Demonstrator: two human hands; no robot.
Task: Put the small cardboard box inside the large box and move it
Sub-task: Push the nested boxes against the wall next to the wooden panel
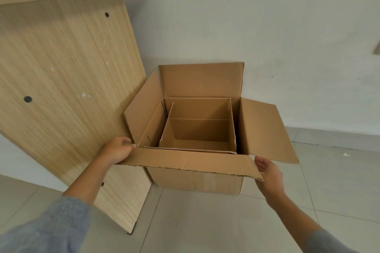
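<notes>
Left hand point(117, 151) grips the large box point(195, 178) flap; right hand point(267, 172) hovers open.

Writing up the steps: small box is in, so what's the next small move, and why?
Probably close the right hand on the right end of the near flap: the left hand grips its left corner, and the small box sits inside the large box.
</notes>
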